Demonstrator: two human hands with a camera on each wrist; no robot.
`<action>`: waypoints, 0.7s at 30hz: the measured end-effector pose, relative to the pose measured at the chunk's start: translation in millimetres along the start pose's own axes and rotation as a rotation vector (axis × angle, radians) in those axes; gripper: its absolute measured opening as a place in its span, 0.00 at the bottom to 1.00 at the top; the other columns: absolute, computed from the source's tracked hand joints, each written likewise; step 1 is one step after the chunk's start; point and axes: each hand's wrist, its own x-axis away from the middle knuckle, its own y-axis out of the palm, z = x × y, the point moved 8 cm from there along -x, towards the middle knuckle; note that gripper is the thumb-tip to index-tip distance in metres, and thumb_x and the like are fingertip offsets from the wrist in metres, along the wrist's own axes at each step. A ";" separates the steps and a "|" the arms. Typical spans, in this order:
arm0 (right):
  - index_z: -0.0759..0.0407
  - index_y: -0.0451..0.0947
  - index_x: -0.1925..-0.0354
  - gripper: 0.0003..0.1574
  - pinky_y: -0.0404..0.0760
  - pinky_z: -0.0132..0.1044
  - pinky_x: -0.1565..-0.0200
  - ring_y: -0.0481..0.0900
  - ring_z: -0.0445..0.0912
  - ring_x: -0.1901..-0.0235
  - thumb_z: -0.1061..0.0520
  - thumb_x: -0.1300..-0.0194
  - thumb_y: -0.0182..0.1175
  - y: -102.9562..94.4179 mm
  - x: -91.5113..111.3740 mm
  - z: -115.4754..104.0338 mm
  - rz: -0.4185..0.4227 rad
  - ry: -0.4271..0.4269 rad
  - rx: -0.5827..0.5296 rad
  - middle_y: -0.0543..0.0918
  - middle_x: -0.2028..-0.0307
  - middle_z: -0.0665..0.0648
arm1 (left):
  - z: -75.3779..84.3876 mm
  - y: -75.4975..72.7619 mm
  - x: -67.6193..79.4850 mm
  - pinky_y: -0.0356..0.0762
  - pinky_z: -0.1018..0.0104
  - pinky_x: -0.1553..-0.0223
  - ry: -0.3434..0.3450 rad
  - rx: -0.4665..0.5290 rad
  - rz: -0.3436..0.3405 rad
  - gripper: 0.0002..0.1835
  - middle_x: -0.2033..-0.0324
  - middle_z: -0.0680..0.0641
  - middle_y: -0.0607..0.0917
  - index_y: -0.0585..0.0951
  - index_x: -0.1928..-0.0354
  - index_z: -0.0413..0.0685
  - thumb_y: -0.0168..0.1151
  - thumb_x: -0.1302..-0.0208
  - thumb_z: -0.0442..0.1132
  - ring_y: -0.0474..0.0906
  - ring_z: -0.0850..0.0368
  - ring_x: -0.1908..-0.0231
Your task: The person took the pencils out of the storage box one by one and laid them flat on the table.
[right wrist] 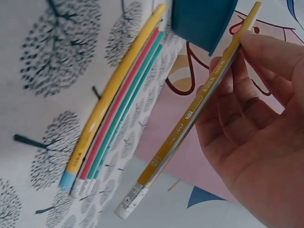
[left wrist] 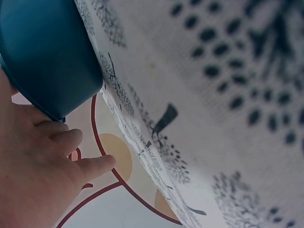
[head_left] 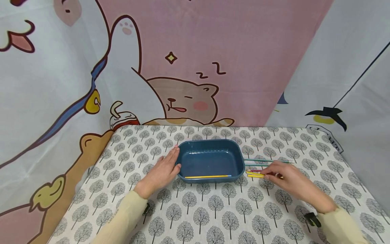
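1. Far left, nearest nine o'clock on a dial centred on the dish, with twelve at the bench's far edge: a person's left hand [head_left: 163,171] in a cream sleeve. It rests against the dish's outer left side, fingers not clenched around anything.
2. Centre: a dark blue, glossy, rectangular dish with rounded corners [head_left: 210,161], standing upright on the bench [head_left: 198,217], which is covered in white cloth printed with grey trees.
3. Inside the dish, along its six o'clock side: a slim yellow pencil with a blue end [head_left: 208,176], lying level, the blue end towards three o'clock.
4. Outside the dish, around three o'clock: loose pencils lying side by side on the cloth. They are two slender green pencils [head_left: 268,160], one slender red pencil [right wrist: 117,107] and one yellow pencil with a light blue end [right wrist: 114,88].
5. Far right, between three and four o'clock: the right hand [head_left: 287,176], pinching a yellow, silver-striped pencil marked HB with a white eraser [right wrist: 189,114], raised above the cloth.
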 end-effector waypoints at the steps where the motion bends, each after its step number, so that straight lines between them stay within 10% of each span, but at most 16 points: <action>1: 0.54 0.89 0.53 0.14 0.81 0.31 0.69 0.75 0.31 0.67 0.64 0.38 0.72 0.9 1.2 1.3 -0.002 0.001 -0.001 0.82 0.63 0.40 | 0.0 0.0 -0.1 0.54 0.35 0.25 0.001 0.000 0.001 0.35 0.18 0.42 0.49 0.48 0.18 0.43 0.44 0.17 0.49 0.49 0.44 0.20; 21: 0.50 0.89 0.56 0.14 0.81 0.31 0.69 0.75 0.29 0.67 0.64 0.40 0.74 11.3 11.5 24.7 -0.020 0.008 0.074 0.83 0.61 0.40 | -1.2 0.7 0.2 0.53 0.36 0.25 -0.002 0.001 -0.006 0.36 0.18 0.46 0.45 0.47 0.17 0.44 0.43 0.16 0.50 0.47 0.45 0.20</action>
